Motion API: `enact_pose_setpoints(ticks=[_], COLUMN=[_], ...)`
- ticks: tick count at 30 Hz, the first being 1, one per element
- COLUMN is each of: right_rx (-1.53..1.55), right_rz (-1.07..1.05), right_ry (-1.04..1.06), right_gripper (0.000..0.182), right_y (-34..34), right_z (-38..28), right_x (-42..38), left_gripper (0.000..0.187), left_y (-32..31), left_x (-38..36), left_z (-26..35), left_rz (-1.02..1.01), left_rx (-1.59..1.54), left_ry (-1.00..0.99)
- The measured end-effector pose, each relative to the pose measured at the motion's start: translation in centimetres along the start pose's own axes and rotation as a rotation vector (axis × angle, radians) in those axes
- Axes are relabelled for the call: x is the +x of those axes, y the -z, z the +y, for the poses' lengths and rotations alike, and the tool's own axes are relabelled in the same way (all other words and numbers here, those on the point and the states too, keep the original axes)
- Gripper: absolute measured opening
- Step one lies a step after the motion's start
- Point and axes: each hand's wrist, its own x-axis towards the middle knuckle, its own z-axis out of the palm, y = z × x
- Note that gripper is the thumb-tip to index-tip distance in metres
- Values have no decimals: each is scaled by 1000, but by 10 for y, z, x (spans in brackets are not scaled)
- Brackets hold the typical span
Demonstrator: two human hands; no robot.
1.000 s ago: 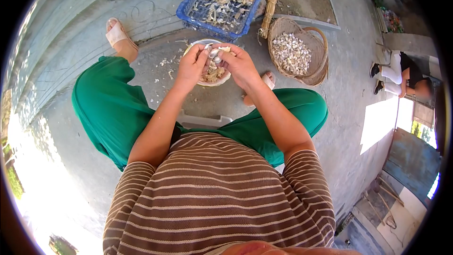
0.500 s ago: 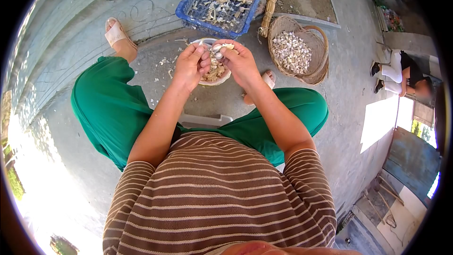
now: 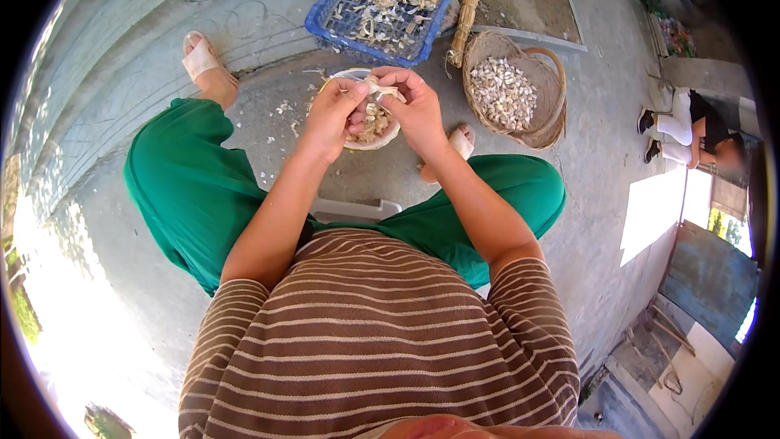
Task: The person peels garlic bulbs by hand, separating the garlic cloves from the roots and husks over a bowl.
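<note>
A partly broken garlic bulb (image 3: 383,90) with pale, papery skin is between my two hands, above a bowl. My right hand (image 3: 418,107) is closed round it, its stem end showing by the thumb. From the other side my left hand (image 3: 335,116) pinches at the same bulb, thumb and forefinger pressed together. Below them, the round white bowl (image 3: 354,74) contains brownish garlic skins (image 3: 374,123), partly hidden by the hands.
Beyond the bowl, a blue plastic crate (image 3: 325,30) holds whole garlic bulbs. To the right, a wicker basket (image 3: 555,85) contains loose cloves. A straw broom (image 3: 466,12) lies between them. Skin scraps dot the concrete floor. Another person (image 3: 705,126) sits far right.
My left hand has moved right and closed in on the garlic, so the hands now meet at it. Before, they were apart, with a small pale piece at the left fingertips.
</note>
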Motion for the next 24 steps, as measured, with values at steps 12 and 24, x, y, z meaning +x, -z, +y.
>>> enact_pose_setpoints(ticks=[12,24], right_rx=[-113,-610], right_rz=[13,-85], right_ry=[147,405], right_gripper=[26,25], right_y=[-3,-8], right_z=[1,-12], right_x=[0,-5], left_gripper=[17,16], left_y=[-6,-4], left_x=[0,-4], left_z=[-4,-5], left_rz=[-1,31], left_rx=[-54,-66], left_ry=[-132,-108])
